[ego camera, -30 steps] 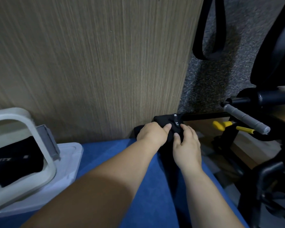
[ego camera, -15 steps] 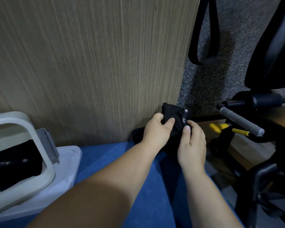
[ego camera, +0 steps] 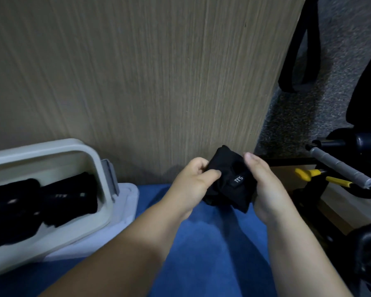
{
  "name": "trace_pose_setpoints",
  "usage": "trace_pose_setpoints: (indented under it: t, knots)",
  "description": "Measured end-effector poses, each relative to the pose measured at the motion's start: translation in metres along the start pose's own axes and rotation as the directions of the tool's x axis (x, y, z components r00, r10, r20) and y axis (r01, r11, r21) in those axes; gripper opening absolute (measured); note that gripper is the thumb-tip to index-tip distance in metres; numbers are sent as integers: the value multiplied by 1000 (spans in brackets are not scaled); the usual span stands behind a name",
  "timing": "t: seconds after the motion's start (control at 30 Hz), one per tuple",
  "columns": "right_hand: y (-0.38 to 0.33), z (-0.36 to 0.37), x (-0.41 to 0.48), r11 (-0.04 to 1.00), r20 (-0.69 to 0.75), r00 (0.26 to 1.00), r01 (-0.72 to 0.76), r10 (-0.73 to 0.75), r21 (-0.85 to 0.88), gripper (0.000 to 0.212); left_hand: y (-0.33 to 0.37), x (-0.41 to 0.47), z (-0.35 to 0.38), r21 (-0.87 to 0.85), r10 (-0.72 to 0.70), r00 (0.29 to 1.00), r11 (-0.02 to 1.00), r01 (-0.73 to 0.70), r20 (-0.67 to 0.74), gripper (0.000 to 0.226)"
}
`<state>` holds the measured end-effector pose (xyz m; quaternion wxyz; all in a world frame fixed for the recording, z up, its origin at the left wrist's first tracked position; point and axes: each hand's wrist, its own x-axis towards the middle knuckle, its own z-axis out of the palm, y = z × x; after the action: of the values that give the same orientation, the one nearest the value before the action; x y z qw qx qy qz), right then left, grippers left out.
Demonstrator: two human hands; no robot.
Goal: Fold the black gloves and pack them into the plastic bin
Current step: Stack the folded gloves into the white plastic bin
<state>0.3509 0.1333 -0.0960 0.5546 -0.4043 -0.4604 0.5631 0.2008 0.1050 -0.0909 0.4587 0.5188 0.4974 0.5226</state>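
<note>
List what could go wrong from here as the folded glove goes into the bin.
1. The glove is a loose bundle pinched between the left hand and right hand; easing either grip may let it unfold.
2. The bin already holds folded black gloves, so little room shows; pushing another in could rumple them.
3. The bin sits tilted on its lid and might shift when pressed.
</note>
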Motion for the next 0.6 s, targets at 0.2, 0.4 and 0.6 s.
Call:
trace_pose_setpoints:
  t: [0.2,0.4,0.6]
  knots:
    - [4,24,-22,984,224,963,-123,150,-129,64,-3,-37,-56,84,-74,997,994,75,-11,9]
    - [18,53,-45,972,444,864,-210,236,-108,64,-7,-73,-96,73,-155,980,987,146,125,12]
    - [44,87,-68,952,498,813,-233,302,-197,48,-8,-101,-128,100,-201,977,976,194,67,13]
